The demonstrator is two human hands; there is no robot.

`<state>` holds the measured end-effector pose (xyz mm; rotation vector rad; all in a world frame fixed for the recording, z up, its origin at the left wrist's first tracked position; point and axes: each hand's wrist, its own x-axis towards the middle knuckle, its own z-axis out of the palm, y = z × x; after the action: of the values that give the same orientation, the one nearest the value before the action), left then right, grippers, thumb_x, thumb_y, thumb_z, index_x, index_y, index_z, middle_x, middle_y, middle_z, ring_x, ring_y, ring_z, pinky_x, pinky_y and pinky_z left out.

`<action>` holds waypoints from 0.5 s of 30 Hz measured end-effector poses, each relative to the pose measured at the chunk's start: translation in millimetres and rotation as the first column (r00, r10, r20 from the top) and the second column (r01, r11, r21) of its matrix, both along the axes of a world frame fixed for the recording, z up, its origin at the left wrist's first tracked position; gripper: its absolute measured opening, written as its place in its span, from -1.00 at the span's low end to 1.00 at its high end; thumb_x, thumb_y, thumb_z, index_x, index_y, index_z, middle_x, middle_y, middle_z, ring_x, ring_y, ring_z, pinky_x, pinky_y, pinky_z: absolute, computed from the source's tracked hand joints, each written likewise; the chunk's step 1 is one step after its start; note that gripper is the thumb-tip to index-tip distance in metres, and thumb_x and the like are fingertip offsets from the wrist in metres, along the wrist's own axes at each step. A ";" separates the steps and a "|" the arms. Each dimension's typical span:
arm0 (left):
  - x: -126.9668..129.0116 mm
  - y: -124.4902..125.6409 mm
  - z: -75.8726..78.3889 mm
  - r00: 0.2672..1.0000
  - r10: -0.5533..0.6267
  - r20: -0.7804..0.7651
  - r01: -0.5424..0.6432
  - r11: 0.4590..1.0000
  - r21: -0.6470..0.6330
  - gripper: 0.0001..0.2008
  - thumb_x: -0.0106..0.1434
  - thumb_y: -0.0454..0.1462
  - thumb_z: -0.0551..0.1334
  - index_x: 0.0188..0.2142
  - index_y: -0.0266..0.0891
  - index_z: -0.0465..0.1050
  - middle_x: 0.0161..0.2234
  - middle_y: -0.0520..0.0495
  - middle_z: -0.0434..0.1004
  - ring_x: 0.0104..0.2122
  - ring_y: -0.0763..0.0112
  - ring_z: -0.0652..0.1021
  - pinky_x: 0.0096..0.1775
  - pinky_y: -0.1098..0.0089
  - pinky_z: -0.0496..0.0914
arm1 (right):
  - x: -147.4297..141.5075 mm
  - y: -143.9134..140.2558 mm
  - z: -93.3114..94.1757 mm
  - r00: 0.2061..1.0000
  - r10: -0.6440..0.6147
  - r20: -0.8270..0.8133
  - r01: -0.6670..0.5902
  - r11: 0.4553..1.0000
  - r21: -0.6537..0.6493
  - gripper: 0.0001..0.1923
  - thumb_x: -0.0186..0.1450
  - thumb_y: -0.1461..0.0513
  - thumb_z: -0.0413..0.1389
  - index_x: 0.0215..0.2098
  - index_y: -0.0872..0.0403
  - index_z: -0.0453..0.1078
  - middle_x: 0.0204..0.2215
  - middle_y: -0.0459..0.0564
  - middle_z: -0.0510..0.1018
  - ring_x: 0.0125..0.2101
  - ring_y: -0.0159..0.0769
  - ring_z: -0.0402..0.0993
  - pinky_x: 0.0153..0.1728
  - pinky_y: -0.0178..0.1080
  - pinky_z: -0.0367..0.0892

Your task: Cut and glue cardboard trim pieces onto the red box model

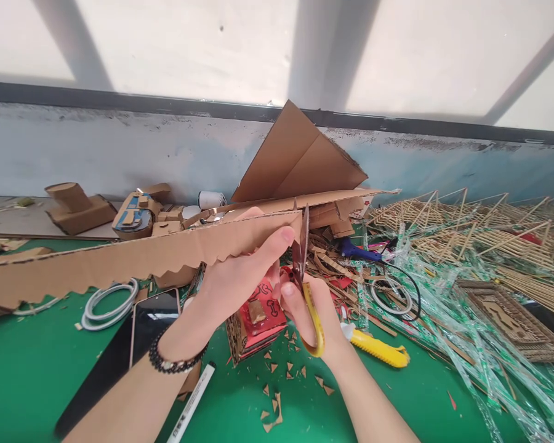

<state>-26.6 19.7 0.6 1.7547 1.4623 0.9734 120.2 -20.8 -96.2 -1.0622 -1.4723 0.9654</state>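
Left hand (233, 280) grips cardboard strip (120, 264); right hand (329, 311), scissors (298, 261).

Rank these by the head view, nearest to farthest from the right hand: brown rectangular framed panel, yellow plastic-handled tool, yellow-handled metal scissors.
1. Yellow-handled metal scissors: held in the right hand.
2. Yellow plastic-handled tool: just to its right.
3. Brown rectangular framed panel: far right.

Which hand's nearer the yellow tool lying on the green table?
Right. Right hand, on the scissors, is just left of the yellow tool; left hand, gripping the cardboard strip, is farther left.
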 end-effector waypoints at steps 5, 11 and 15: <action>0.6 -0.3 -1.3 0.993 -0.046 0.106 0.046 0.999 0.003 -0.55 0.30 0.16 0.22 -0.51 -0.08 0.40 -0.60 0.10 0.47 -0.50 0.35 0.51 -0.21 0.33 0.48 | -0.3 -0.6 -2.9 0.998 -0.048 0.051 0.047 0.999 0.017 -0.39 0.43 -0.28 0.04 -0.39 0.06 0.40 -0.68 -0.25 0.07 -0.58 -0.42 -0.01 -0.55 -0.30 -0.03; 1.0 -1.6 -1.4 0.989 -0.072 0.130 0.069 0.997 0.030 -0.66 0.36 0.08 0.23 -0.39 -0.07 0.36 -0.66 0.22 0.39 -0.56 0.44 0.47 -0.29 0.40 0.43 | 0.1 -0.2 -5.7 0.998 -0.053 0.047 0.052 0.999 0.008 -0.37 0.43 -0.29 0.04 -0.39 0.06 0.42 -0.70 -0.23 0.15 -0.60 -0.41 0.05 -0.56 -0.31 0.03; 1.1 -0.6 -1.5 0.980 -0.120 0.161 0.116 0.993 0.036 -0.60 0.39 0.09 0.21 -0.43 -0.10 0.33 -0.65 0.19 0.39 -0.57 0.47 0.47 -0.33 0.43 0.44 | 0.8 -0.2 -7.3 0.998 -0.038 0.052 0.039 0.999 -0.016 -0.39 0.43 -0.29 0.04 -0.39 0.04 0.40 -0.71 -0.21 0.20 -0.64 -0.41 0.07 -0.59 -0.31 0.04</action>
<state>-25.5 19.0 -1.0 1.7158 1.2343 1.0516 121.0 -20.9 -103.5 -1.1320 -1.4825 0.9309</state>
